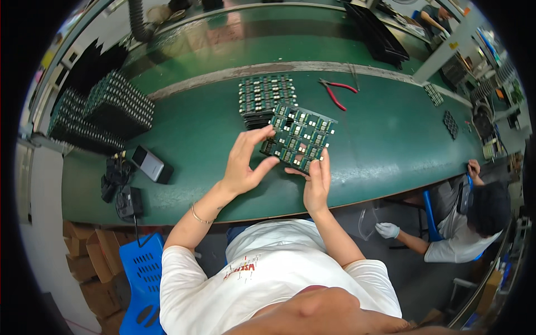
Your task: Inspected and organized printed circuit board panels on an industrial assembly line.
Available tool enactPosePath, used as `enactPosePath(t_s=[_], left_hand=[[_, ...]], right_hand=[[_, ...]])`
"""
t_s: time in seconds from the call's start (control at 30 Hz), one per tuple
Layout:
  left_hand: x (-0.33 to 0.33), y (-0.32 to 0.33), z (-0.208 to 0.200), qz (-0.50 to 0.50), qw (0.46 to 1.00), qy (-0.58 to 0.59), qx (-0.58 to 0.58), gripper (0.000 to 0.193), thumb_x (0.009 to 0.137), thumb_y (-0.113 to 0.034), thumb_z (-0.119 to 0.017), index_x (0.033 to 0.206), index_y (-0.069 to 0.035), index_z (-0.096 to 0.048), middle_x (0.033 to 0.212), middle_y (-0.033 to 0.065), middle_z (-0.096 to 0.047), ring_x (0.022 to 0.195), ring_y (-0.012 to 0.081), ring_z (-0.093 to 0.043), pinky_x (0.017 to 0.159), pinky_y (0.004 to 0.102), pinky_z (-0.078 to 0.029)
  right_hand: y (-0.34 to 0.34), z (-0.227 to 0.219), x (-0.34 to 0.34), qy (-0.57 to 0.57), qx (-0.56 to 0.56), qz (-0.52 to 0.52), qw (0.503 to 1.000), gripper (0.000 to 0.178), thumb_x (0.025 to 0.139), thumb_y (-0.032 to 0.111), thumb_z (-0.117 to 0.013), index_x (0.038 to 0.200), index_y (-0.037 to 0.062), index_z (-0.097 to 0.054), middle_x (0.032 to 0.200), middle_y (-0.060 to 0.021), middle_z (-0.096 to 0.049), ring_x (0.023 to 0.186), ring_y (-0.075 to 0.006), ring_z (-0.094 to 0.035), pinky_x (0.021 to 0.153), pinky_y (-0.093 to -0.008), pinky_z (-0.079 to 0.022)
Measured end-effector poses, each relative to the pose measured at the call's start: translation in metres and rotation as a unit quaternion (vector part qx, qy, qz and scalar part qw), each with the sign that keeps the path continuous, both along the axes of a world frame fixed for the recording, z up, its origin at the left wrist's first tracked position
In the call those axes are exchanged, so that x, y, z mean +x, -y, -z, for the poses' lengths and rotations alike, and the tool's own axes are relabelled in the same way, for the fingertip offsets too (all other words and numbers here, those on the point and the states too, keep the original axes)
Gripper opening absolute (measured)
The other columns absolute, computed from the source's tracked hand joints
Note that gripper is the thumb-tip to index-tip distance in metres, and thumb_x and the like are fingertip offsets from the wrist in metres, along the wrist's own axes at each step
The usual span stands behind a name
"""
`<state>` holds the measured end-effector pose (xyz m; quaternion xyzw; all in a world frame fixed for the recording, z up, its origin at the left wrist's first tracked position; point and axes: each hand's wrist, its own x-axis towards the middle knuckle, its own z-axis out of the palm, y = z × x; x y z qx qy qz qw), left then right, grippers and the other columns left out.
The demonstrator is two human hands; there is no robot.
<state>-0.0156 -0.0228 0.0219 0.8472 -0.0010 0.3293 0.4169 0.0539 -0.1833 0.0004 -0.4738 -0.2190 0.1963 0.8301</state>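
Observation:
A green circuit board panel point(301, 137) with rows of small pale components is tilted above the bench, its lower corner in my right hand point(317, 187). The right thumb lies along the near edge and the other fingers go underneath. Another layer seems to show below its left edge; I cannot tell how many panels are held. My left hand point(245, 162) is at the panel's left side, thumb and fingers spread, fingertips at the edge. Just behind stands a stack of similar panels point(259, 95), partly covered by the held one.
Red-handled pliers point(338, 92) lie on the green bench point(391, 134) beyond my right hand. Tall panel stacks point(120, 106) stand at left, near a grey-black box-shaped device point(151, 164) and a black adapter point(129, 202). A co-worker point(469, 223) sits at right; a blue chair point(142, 273) is left.

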Motion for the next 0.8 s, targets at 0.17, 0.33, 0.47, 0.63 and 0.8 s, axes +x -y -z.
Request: enactPosePath(t_s=[0.17, 0.33, 0.47, 0.63, 0.8], left_hand=[[0.013, 0.027, -0.02, 0.071, 0.995, -0.061, 0.045, 0.09, 0.071, -0.038, -0.075, 0.14, -0.003, -0.029, 0.124, 0.0156, -0.049, 0.105, 0.0245, -0.05, 0.094, 0.0367, -0.039], [0.019, 0.052, -0.017, 0.16, 0.966, -0.069, -0.192, 0.098, 0.065, -0.032, -0.079, 0.142, -0.006, -0.025, 0.123, 0.0164, -0.049, 0.109, 0.0265, -0.051, 0.094, 0.0357, -0.038], [0.019, 0.057, -0.003, 0.186, 0.946, -0.115, -0.24, 0.094, 0.071, -0.04, -0.074, 0.143, -0.01, -0.023, 0.125, 0.0177, -0.049, 0.109, 0.0266, -0.052, 0.096, 0.0367, -0.039], [0.028, 0.055, 0.015, 0.211, 0.858, -0.137, -0.448, 0.085, 0.077, -0.053, -0.065, 0.142, -0.012, -0.027, 0.125, 0.0194, -0.049, 0.107, 0.0272, -0.052, 0.096, 0.0383, -0.039], [0.043, 0.058, 0.025, 0.256, 0.764, -0.138, -0.576, 0.072, 0.083, -0.062, -0.05, 0.133, -0.012, -0.042, 0.118, 0.0185, -0.054, 0.109, 0.0273, -0.052, 0.096, 0.0391, -0.04]], right_hand=[[0.009, 0.001, 0.002, 0.123, -0.005, 0.033, 0.992, 0.048, 0.093, 0.017, -0.044, 0.136, -0.0011, -0.029, 0.118, -0.015, -0.053, 0.094, -0.0192, -0.056, 0.079, -0.0308, -0.05], [0.024, -0.003, -0.003, 0.39, -0.158, 0.102, 0.901, 0.062, 0.08, 0.02, -0.062, 0.132, -0.003, -0.037, 0.128, -0.021, -0.046, 0.11, -0.0345, -0.05, 0.091, -0.0382, -0.043], [0.046, 0.002, -0.006, 0.403, -0.169, 0.084, 0.896, 0.072, 0.075, 0.023, -0.067, 0.136, 0.0002, -0.036, 0.133, -0.0167, -0.044, 0.12, -0.0335, -0.043, 0.098, -0.0413, -0.037], [0.129, 0.067, 0.011, 0.427, -0.2, 0.352, 0.809, 0.057, 0.074, 0.014, -0.064, 0.126, 0.0003, -0.045, 0.13, -0.016, -0.046, 0.116, -0.0314, -0.046, 0.098, -0.0392, -0.037], [0.277, 0.212, 0.059, 0.172, -0.535, 0.517, 0.646, 0.048, 0.082, 0.016, -0.057, 0.125, 0.0001, -0.045, 0.129, -0.0171, -0.046, 0.115, -0.0322, -0.046, 0.098, -0.0375, -0.036]])
